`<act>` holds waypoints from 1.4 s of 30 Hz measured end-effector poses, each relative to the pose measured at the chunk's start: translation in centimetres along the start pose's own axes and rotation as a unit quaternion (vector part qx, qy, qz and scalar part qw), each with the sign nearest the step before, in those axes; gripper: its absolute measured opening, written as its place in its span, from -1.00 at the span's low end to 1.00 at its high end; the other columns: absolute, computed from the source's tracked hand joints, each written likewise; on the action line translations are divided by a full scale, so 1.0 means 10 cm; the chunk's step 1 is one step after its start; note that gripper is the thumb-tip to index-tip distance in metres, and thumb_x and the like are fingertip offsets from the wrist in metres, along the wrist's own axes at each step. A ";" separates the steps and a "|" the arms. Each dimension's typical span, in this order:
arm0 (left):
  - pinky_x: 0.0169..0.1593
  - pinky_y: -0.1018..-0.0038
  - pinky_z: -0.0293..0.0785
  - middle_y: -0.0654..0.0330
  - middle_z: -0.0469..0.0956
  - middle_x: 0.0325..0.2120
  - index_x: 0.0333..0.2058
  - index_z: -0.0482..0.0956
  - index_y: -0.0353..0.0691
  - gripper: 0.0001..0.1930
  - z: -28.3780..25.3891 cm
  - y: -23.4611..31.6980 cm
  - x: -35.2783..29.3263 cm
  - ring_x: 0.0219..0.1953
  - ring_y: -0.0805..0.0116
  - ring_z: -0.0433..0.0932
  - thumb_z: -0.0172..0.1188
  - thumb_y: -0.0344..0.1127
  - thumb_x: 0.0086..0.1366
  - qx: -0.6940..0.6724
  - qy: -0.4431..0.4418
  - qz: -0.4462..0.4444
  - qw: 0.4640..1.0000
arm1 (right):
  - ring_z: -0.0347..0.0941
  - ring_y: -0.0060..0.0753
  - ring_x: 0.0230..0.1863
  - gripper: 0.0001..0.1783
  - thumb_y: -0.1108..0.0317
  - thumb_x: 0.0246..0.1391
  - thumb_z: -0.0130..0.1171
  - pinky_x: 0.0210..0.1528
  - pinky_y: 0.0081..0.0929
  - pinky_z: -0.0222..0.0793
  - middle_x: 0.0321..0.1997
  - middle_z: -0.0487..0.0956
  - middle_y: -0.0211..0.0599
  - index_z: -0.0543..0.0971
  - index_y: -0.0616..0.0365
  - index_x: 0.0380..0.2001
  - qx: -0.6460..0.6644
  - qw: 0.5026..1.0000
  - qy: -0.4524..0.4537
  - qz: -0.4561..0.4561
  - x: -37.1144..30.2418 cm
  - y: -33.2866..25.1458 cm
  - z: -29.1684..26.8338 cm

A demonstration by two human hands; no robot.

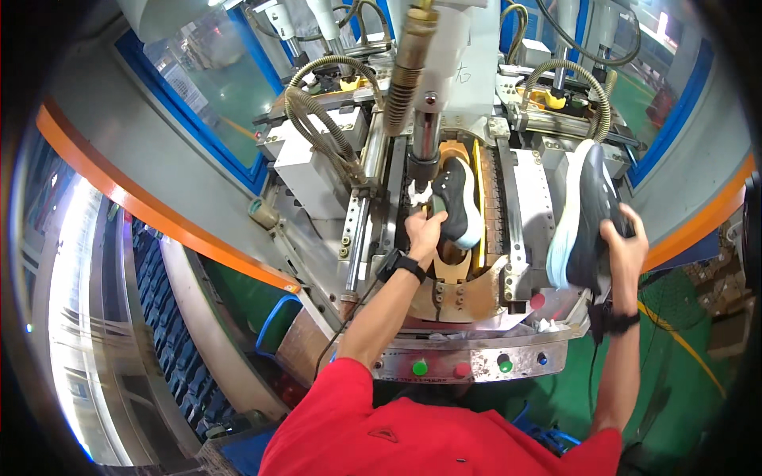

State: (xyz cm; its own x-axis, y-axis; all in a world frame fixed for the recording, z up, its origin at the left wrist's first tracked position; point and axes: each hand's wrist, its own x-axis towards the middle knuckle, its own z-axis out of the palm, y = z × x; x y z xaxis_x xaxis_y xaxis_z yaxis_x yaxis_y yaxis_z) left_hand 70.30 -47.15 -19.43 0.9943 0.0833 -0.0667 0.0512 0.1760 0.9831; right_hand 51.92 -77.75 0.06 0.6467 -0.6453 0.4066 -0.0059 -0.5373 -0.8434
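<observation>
My right hand grips a black shoe with a white and pale-blue sole, held up at the right side of the machine. The thumb and fingers wrap round its dark upper. A second black shoe with a similar pale sole lies in the machine's central bed, inside a tan holder. My left hand is beside that shoe, below a vertical metal cylinder. Its fingers close round a small dark piece that I cannot make out. Something white sits just above these fingers.
A front panel carries green, red and blue buttons. A ribbed hose hangs over the bed, and a yellow strip runs along it. Orange-edged guards flank both sides. Cables trail from the black bands on my wrists.
</observation>
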 end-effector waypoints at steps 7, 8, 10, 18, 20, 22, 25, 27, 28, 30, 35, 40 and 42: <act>-0.26 0.44 0.55 0.18 0.60 -0.37 -0.32 0.61 -0.36 -0.87 -0.68 1.14 -1.58 -0.33 0.38 0.59 0.27 -0.42 0.18 -0.198 -0.026 -0.272 0.941 | 0.57 -0.06 -0.11 -0.34 0.06 -0.46 0.36 -0.06 -0.35 0.47 -0.17 0.62 0.13 0.61 0.33 -0.25 -0.216 0.935 -0.278 0.032 0.61 -0.90 1.44; -0.23 0.45 0.55 0.16 0.60 -0.30 -0.24 0.57 -0.37 -0.82 -0.75 1.36 -1.79 -0.28 0.39 0.59 0.23 -0.41 0.20 -0.171 -0.046 -0.285 0.942 | 0.59 -0.03 -0.10 -0.29 0.04 -0.45 0.40 -0.05 -0.31 0.49 -0.15 0.62 0.15 0.59 0.41 -0.25 -0.236 0.925 -0.297 0.013 0.91 -0.33 1.75; -0.17 0.46 0.54 0.14 0.60 -0.22 -0.13 0.53 -0.40 -0.73 -1.11 1.64 -2.14 -0.22 0.40 0.59 0.19 -0.40 0.22 -0.129 -0.039 -0.277 0.951 | 0.57 -0.04 -0.03 -0.19 0.02 -0.45 0.48 0.01 -0.30 0.49 -0.09 0.60 0.17 0.56 0.43 -0.15 -0.261 0.906 -0.332 0.020 0.71 -0.49 2.28; -0.11 0.49 0.54 0.11 0.62 -0.24 -0.10 0.52 -0.47 -0.66 -2.08 2.06 -3.07 -0.24 0.40 0.61 0.20 -0.44 0.15 -0.112 0.154 -0.126 0.973 | 0.60 0.07 -0.12 -0.49 0.24 -0.22 0.34 -0.08 -0.16 0.53 -0.19 0.63 0.13 0.52 0.34 -0.20 -0.323 0.908 -0.263 -0.051 -0.05 0.16 3.39; -0.07 0.49 0.52 0.10 0.62 -0.20 -0.09 0.53 -0.47 -0.69 -2.26 2.01 -3.28 -0.22 0.39 0.61 0.20 -0.44 0.20 -0.110 0.219 -0.081 0.966 | 0.61 0.11 -0.19 -0.50 0.25 -0.16 0.30 -0.13 -0.13 0.53 -0.26 0.63 0.16 0.41 0.32 -0.18 -0.326 0.916 -0.224 -0.072 -0.30 0.19 3.47; -0.11 0.50 0.54 0.11 0.63 -0.23 -0.11 0.54 -0.46 -0.71 -2.37 1.93 -3.46 -0.25 0.39 0.62 0.20 -0.43 0.20 -0.101 0.261 -0.061 0.958 | 0.61 0.09 -0.19 -0.49 0.21 -0.16 0.35 -0.15 -0.16 0.54 -0.26 0.63 0.13 0.41 0.31 -0.22 -0.322 0.916 -0.228 -0.076 -0.24 0.22 3.51; -0.26 0.49 0.57 0.13 0.63 -0.28 -0.13 0.55 -0.41 -0.73 -2.46 1.77 -3.63 -0.33 0.37 0.63 0.19 -0.41 0.20 -0.097 0.318 -0.046 0.942 | 0.60 0.11 -0.17 -0.29 0.12 -0.15 0.42 -0.14 -0.15 0.54 -0.23 0.61 0.20 0.29 0.33 -0.08 -0.309 0.910 -0.270 -0.056 -0.24 0.27 3.42; -0.38 0.48 0.57 0.15 0.62 -0.31 -0.16 0.56 -0.37 -0.75 -2.41 1.70 -3.76 -0.39 0.35 0.63 0.20 -0.37 0.21 -0.126 0.377 -0.054 0.916 | 0.58 0.11 -0.18 -0.26 0.21 -0.11 0.38 -0.16 -0.11 0.51 -0.21 0.59 0.17 0.25 0.34 0.03 -0.260 0.928 -0.245 -0.108 -0.35 0.27 3.14; -0.40 0.43 0.56 0.15 0.62 -0.32 -0.18 0.56 -0.34 -0.77 -2.41 1.67 -3.88 -0.37 0.33 0.63 0.21 -0.34 0.22 -0.123 0.388 -0.058 0.912 | 0.56 0.10 -0.20 -0.28 0.26 -0.10 0.35 -0.17 -0.09 0.49 -0.22 0.58 0.13 0.25 0.33 0.07 -0.195 0.939 -0.206 -0.196 -0.53 0.07 2.89; -0.39 0.41 0.57 0.14 0.61 -0.32 -0.20 0.55 -0.34 -0.78 -2.39 1.60 -4.00 -0.36 0.32 0.63 0.21 -0.34 0.22 -0.114 0.413 -0.067 0.901 | 0.52 0.09 -0.24 -0.39 0.37 -0.08 0.29 -0.21 -0.07 0.46 -0.25 0.57 0.05 0.32 0.29 0.06 -0.069 0.935 -0.171 -0.303 -1.06 -0.31 2.31; -0.15 0.23 0.59 0.10 0.63 -0.21 -0.17 0.55 -0.32 -0.77 -2.33 1.43 -4.10 -0.20 0.20 0.64 0.16 -0.31 0.28 -0.142 0.401 -0.093 0.900 | 0.51 -0.09 -0.29 -0.80 0.49 -0.08 0.18 -0.28 -0.22 0.49 -0.34 0.55 -0.22 0.53 0.14 -0.29 0.106 0.881 -0.350 -0.300 -2.62 -0.36 1.48; -0.36 0.37 0.58 0.17 0.61 -0.36 -0.29 0.57 -0.31 -0.82 -1.94 1.44 -4.07 -0.36 0.30 0.63 0.23 -0.31 0.21 -0.144 0.404 -0.108 0.897 | 0.43 -0.04 -0.09 -0.72 0.39 0.03 0.08 -0.21 -0.18 0.48 -0.14 0.44 -0.14 0.48 0.14 -0.14 0.050 0.827 -0.502 -0.249 -3.67 0.78 2.01; -0.39 0.42 0.57 0.22 0.61 -0.40 -0.33 0.56 -0.25 -0.85 -1.87 1.44 -4.18 -0.39 0.35 0.63 0.25 -0.31 0.20 -0.132 0.404 -0.114 0.898 | 0.41 -0.03 -0.05 -0.71 0.40 0.07 0.00 -0.20 -0.17 0.48 -0.12 0.40 -0.14 0.48 0.08 -0.10 0.017 0.797 -0.539 -0.272 -3.83 1.07 2.19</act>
State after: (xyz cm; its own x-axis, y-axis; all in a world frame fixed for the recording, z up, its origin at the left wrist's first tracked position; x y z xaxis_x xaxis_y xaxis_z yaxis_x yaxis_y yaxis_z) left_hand 27.72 -29.77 -5.71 0.5632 0.6806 -0.4686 0.1159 0.4964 0.8603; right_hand 43.80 -46.87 -32.24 0.8264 0.5291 0.1927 0.5076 -0.5519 -0.6616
